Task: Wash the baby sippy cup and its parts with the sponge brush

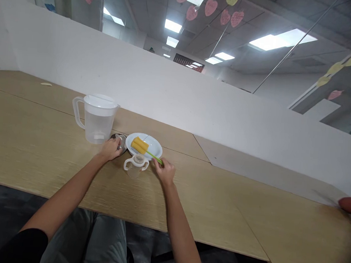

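Grey trousers (86,237) and a black sleeve (23,245) sit closest to the head camera, with both bare forearms reaching out over the desk (33,145). The left hand (111,149) is curled down over a round steel lid (120,140), fingers closed across it, though the hand hides part of its edge. I would judge the lid rigid and fairly light, perhaps slippery, and best taken by the rim. The right hand (164,171) is nearly closed, its fingers (158,165) at the end of the green handle of a bottle brush (155,156); I cannot tell whether they grip it or only touch it. The brush lies across a white plate (156,148), its yellow sponge head (139,145) resting on the plate and its handle sticking out past the rim. The sponge should be soft, so the stiff handle looks like the better place to hold. Just in front of the plate stands a clear two-handled cup (136,165), light by the look of it, easiest taken by a handle. Beyond the lid stands a clear lidded jug (98,118). I can read no brand or label on any of these; paper hearts (211,7) hang overhead, their writing too small to make out.
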`<state>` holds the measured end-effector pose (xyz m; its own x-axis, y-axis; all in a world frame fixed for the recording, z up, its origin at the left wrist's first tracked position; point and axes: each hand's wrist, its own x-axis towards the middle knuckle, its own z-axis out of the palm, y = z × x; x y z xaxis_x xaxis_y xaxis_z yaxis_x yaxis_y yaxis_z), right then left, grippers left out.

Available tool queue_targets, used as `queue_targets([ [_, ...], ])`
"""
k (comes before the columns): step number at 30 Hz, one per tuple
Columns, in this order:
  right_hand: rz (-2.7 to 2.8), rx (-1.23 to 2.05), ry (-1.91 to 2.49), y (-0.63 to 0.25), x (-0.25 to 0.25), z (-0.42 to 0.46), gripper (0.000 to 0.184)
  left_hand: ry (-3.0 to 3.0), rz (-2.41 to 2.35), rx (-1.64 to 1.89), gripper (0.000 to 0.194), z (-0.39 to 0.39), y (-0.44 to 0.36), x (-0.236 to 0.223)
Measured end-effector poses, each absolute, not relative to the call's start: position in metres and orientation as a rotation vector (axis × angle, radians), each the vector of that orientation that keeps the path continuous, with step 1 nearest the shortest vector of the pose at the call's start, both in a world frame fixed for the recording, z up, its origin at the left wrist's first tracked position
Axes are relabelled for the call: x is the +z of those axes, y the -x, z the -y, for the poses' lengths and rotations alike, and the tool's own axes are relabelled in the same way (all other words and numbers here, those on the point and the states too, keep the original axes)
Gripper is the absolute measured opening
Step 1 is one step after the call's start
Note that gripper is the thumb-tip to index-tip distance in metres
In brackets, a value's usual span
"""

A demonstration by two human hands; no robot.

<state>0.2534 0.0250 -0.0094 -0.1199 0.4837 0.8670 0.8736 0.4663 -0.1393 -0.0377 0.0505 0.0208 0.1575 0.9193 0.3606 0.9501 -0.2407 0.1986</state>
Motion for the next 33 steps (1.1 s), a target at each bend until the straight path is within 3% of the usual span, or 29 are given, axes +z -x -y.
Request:
queue_targets([
  [33, 1.750, -0.518, 1.169, -0.2544, -0.0114, -0.0258, 0.052, 2.228, 1.919, -0.685, 0.020, -0.0583, 0.0397, 0.0172],
])
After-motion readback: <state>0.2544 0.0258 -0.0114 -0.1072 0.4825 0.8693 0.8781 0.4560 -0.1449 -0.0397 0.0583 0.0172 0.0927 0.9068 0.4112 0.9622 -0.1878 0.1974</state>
